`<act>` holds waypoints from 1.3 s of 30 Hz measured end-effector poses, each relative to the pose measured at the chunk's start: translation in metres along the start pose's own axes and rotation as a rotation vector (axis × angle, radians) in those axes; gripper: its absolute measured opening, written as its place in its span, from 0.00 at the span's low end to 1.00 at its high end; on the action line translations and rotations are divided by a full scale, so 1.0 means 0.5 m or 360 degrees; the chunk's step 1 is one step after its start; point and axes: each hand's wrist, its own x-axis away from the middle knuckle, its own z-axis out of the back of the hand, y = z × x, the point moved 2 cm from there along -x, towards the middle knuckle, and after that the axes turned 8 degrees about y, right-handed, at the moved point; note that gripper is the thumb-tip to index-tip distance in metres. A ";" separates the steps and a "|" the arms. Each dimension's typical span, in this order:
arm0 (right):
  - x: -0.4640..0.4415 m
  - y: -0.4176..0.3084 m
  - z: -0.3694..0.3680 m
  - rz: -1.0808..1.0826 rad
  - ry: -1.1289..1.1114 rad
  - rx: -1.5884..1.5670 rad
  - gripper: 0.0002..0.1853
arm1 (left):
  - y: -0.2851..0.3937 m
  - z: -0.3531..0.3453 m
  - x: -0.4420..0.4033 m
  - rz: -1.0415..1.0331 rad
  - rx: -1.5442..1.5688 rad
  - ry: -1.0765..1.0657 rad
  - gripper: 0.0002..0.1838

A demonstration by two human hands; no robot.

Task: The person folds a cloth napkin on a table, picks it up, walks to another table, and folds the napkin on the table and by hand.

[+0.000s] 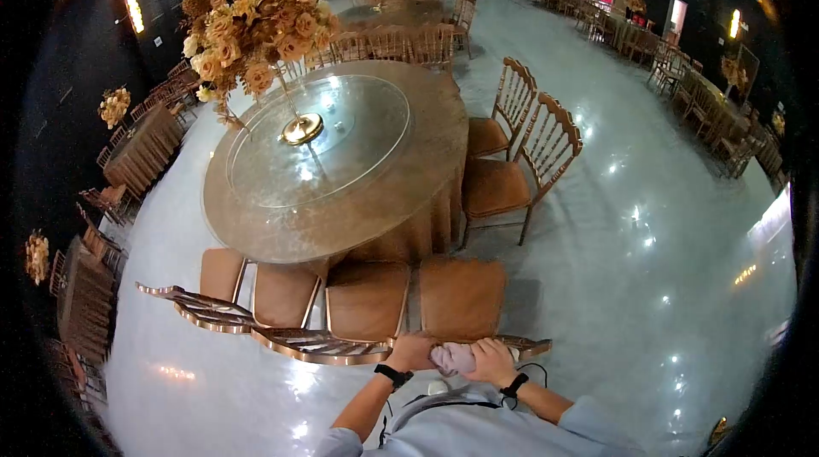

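Observation:
A bunched pale pink cloth point(454, 359) lies between my hands, over the top of the nearest chair's back. My right hand point(493, 362) is closed on the cloth's right side, fingers curled over it. At its left end, my left hand point(411, 352) is closed on the cloth, close against the chair back; its fingertips are partly hidden. The brown seat point(461, 297) of this chair faces the round table point(341, 231). Much of the chair back point(531, 344) is covered by my hands and the cloth.
More chairs point(367, 299) stand in a row to my left, and two chairs point(499, 184) sit at the table's right side. A glass turntable point(367, 150) carries a gold-footed flower arrangement point(256, 26). Glossy pale floor point(631, 286) extends right; other set tables line both walls.

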 end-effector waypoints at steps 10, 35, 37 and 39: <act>0.016 0.014 -0.027 -0.0031 -0.0112 0.0028 0.31 | 0.002 -0.018 0.009 0.0012 0.0053 0.0359 0.26; -0.001 -0.003 -0.007 -0.0063 -0.0002 -0.0029 0.29 | 0.015 0.002 0.047 -0.0017 0.0133 0.0640 0.25; -0.003 -0.002 -0.009 -0.0036 0.0008 -0.0053 0.29 | 0.014 -0.010 0.052 0.0004 0.0144 0.0697 0.27; -0.003 0.000 -0.011 -0.0085 -0.0011 -0.0089 0.29 | 0.022 -0.019 0.062 0.0035 0.0158 0.0757 0.30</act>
